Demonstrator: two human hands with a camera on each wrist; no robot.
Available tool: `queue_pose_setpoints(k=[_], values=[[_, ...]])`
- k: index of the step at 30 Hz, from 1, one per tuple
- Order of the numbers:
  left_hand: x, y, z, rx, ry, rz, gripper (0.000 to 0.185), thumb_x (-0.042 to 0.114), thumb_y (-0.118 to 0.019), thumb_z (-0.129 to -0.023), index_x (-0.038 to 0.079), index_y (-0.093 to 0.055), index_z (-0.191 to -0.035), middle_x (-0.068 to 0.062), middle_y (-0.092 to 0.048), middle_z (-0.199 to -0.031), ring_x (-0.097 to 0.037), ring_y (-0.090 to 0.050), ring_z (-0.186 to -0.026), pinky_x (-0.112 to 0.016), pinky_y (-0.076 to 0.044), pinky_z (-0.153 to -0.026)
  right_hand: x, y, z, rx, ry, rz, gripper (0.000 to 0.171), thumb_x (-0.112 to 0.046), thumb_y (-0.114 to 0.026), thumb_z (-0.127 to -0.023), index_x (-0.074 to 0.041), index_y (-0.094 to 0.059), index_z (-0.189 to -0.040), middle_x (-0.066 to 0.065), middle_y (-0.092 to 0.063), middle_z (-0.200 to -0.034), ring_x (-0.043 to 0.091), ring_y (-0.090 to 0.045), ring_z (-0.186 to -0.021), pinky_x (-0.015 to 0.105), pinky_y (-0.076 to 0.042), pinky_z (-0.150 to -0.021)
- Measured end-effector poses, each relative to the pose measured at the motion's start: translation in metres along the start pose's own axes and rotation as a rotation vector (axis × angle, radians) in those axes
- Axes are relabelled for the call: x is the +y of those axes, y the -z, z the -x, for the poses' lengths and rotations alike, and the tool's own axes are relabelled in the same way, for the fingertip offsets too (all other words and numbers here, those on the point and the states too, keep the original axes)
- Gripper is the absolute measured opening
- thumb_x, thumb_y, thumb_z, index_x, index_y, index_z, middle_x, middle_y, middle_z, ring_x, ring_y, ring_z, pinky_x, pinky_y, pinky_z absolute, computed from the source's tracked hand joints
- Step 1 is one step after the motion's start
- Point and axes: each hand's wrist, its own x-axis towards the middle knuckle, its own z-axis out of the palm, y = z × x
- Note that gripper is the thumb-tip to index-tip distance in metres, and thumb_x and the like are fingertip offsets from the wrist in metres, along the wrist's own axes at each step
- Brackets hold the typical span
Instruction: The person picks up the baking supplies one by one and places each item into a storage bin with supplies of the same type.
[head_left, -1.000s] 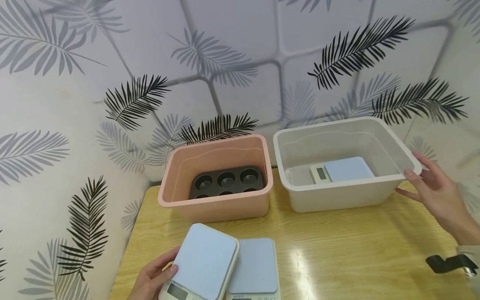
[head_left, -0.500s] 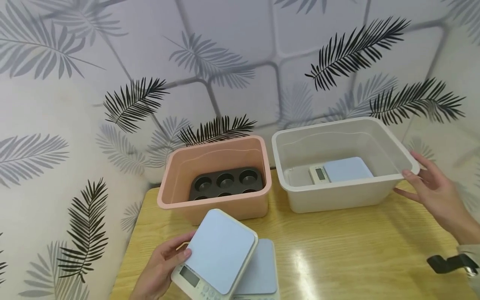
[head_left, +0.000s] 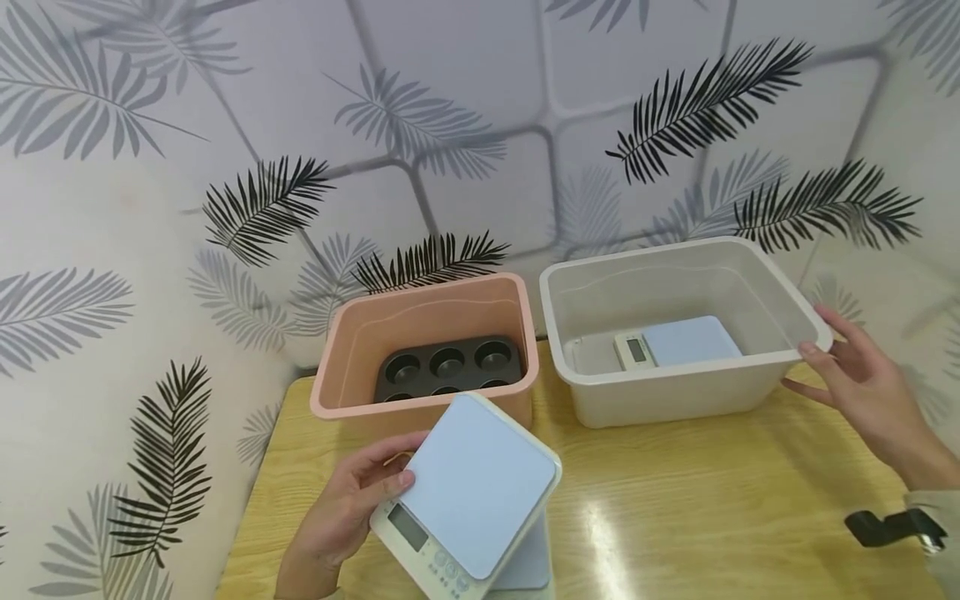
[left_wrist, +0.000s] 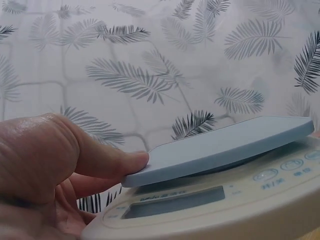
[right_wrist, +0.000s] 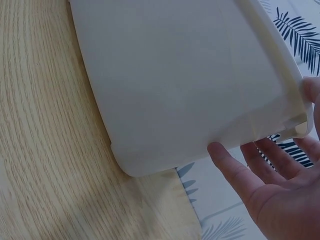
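Note:
My left hand (head_left: 352, 500) grips a kitchen scale (head_left: 468, 487) with a pale blue plate and a cream body, lifted and tilted above the wooden table (head_left: 675, 508). In the left wrist view the thumb (left_wrist: 107, 160) presses on the edge of the scale (left_wrist: 225, 175). A second scale (head_left: 525, 567) lies on the table beneath it, mostly hidden. My right hand (head_left: 847, 379) is spread with straight fingers at the right front corner of the white bin (head_left: 813, 333), touching its rim (right_wrist: 300, 115). A third scale (head_left: 675, 343) lies inside that bin.
A pink bin (head_left: 420, 400) stands at the back left of the table with a black muffin tin (head_left: 446, 367) inside. Leaf-patterned wall covering (head_left: 450, 125) rises right behind both bins. A black strap (head_left: 888, 527) sits at my right wrist.
My left hand has lifted the scale off the table and carried it up and to the right, over the second scale. My right hand stays by the white bin's corner.

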Motion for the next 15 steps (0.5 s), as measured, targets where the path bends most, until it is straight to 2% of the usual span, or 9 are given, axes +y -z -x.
queue_pose_setpoints(k=[7, 13, 15], values=[[0.011, -0.019, -0.025, -0.05, -0.012, -0.064, 0.045, -0.002, -0.057, -0.108, 0.011, -0.066, -0.15, 0.001, -0.077, -0.128, -0.012, -0.075, -0.11, -0.029, -0.066, -0.089, 0.003, 0.002, 0.002, 0.0, -0.004, -0.035, 0.067, 0.002, -0.055, -0.111, -0.02, -0.036, -0.172, -0.02, -0.062, -0.133, -0.011, -0.067, -0.112, 0.02, -0.065, -0.071], [0.026, -0.032, -0.047, -0.065, -0.016, -0.108, 0.043, 0.002, -0.066, -0.106, 0.009, -0.067, -0.149, 0.004, -0.074, -0.14, -0.012, -0.074, -0.117, -0.029, -0.065, -0.092, 0.002, 0.001, 0.001, 0.01, -0.01, 0.018, 0.067, -0.001, -0.056, -0.111, -0.02, -0.035, -0.172, -0.02, -0.061, -0.133, -0.012, -0.066, -0.112, 0.019, -0.065, -0.072], [0.03, -0.036, -0.055, -0.069, -0.004, -0.122, 0.043, 0.003, -0.067, -0.106, 0.008, -0.066, -0.149, 0.003, -0.075, -0.136, -0.013, -0.074, -0.114, -0.029, -0.065, -0.091, 0.001, 0.001, 0.0, 0.013, -0.01, 0.035, 0.067, -0.002, -0.057, -0.112, -0.02, -0.035, -0.172, -0.02, -0.06, -0.133, -0.012, -0.066, -0.112, 0.019, -0.065, -0.072]])
